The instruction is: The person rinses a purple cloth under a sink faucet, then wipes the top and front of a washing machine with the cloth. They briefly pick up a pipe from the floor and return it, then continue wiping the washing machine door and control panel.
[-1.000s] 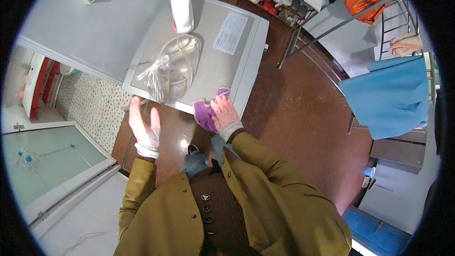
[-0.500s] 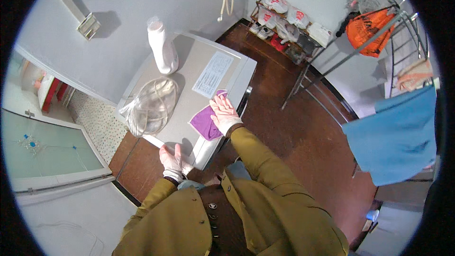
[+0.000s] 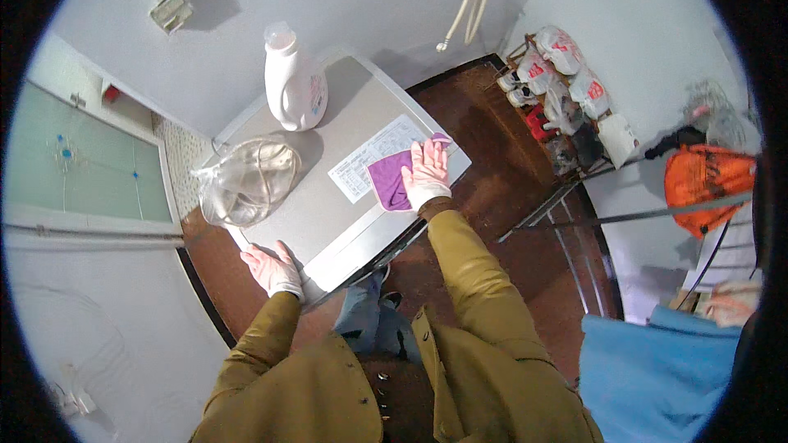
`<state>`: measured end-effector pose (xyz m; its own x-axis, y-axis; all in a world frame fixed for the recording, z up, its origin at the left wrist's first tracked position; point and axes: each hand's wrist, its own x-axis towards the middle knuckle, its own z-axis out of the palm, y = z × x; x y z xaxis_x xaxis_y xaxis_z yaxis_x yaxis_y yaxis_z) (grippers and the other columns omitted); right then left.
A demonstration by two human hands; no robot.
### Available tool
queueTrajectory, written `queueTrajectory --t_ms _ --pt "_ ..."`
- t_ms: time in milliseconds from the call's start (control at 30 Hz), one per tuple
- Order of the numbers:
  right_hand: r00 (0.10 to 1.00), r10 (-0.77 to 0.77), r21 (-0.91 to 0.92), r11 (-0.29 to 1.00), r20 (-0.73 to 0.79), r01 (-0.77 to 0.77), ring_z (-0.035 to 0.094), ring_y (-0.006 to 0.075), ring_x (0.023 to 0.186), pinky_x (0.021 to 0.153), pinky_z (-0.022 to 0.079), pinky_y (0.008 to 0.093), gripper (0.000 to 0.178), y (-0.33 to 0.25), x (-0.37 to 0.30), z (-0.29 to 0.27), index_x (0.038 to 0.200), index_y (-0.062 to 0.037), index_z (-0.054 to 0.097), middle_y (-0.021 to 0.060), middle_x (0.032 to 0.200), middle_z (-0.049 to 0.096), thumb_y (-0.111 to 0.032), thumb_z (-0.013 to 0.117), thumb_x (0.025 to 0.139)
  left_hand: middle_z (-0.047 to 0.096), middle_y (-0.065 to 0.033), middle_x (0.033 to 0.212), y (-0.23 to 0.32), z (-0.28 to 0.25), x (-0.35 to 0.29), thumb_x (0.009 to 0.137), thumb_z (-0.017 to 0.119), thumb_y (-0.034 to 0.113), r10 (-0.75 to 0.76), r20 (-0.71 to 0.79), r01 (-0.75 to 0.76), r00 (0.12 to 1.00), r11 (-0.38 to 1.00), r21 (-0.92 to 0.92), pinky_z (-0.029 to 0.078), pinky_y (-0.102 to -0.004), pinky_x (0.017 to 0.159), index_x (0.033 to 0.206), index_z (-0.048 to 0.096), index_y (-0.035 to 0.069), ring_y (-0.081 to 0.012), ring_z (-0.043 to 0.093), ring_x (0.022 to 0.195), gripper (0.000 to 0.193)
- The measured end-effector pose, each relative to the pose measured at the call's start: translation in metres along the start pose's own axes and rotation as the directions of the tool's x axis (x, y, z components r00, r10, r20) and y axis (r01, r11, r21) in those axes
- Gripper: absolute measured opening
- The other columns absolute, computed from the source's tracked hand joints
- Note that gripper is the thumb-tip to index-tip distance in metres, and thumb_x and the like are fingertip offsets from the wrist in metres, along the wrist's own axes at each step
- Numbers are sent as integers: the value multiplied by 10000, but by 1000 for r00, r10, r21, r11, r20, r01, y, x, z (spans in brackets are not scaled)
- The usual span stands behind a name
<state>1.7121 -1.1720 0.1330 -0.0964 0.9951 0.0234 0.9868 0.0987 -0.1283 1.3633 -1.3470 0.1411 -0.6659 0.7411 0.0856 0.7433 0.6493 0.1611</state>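
Note:
My right hand (image 3: 428, 174), in a pale pink and white glove, lies flat with fingers stretched out on a purple cloth (image 3: 389, 182). Under the cloth is the grey top of a boxy white appliance (image 3: 328, 234), and the cloth partly covers a printed label sheet (image 3: 361, 168). My left hand (image 3: 272, 268), gloved the same way, rests at the appliance's near left edge, thumb and fingers apart. Beyond it lies a clear plastic bag (image 3: 246, 184) with a pale coiled hose or cord inside. A white bottle (image 3: 296, 90) with a clear cap stands at the back of the top.
A small rack at the far right holds shoes (image 3: 519, 90) and white plastic bags (image 3: 561, 51). Metal frame bars (image 3: 648, 216) carry an orange bag (image 3: 704, 184), with a blue cloth (image 3: 657, 377) hanging lower. A pale hose (image 3: 469, 12) hangs on the back wall. A glass-panelled door (image 3: 90, 156) is at left.
My right hand and the cloth have moved farther along the top, onto the label sheet and toward the right edge. My left hand stays by the near left edge. The whole view has shifted.

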Motion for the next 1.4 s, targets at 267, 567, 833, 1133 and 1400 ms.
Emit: queueTrajectory --t_ms 267,567,833,1133,1400 --pt "883 -455 271 870 117 413 205 487 1542 1277 131 557 805 -87 0 -23 1581 -26 358 264 1650 294 -523 526 970 277 -373 1592 0 -1 0 967 652 344 -31 10 32 999 991 -131 365 -456 1191 1546 307 -49 -479 439 1395 780" --pt "980 -131 722 662 -151 200 583 366 1309 1147 425 437 501 19 207 -30 1374 19 598 226 1380 634 -341 592 1026 262 -351 1624 -4 0 1 971 677 298 -104 81 110 991 992 -68 287 -454 1243 1590 265 -17 -460 342 1483 808" --pt "970 -204 809 588 133 13 522 297 1399 1178 383 385 633 1 403 54 1416 -43 597 147 1486 583 -543 455 1056 331 -327 1602 24 2 -71 1016 622 327 -491 -53 494 870 865 88 298 -486 1219 1543 360 -52 -449 367 1467 700" --pt "590 -562 812 337 580 -477 456 297 1438 1193 328 385 897 -60 498 80 1514 -76 527 112 1547 524 -768 466 946 599 -309 1380 36 20 -63 1056 498 483 -782 -184 792 595 610 -30 448 -485 1095 1425 520 -84 -439 581 1280 677" --pt "810 -504 895 -143 301 -422 313 201 1535 1262 226 339 864 -58 483 120 1601 -32 361 73 1673 342 -614 579 1000 683 -285 1206 33 23 -67 1053 495 502 -737 -231 744 636 664 -71 498 -478 968 1335 593 -60 -422 658 1114 637"
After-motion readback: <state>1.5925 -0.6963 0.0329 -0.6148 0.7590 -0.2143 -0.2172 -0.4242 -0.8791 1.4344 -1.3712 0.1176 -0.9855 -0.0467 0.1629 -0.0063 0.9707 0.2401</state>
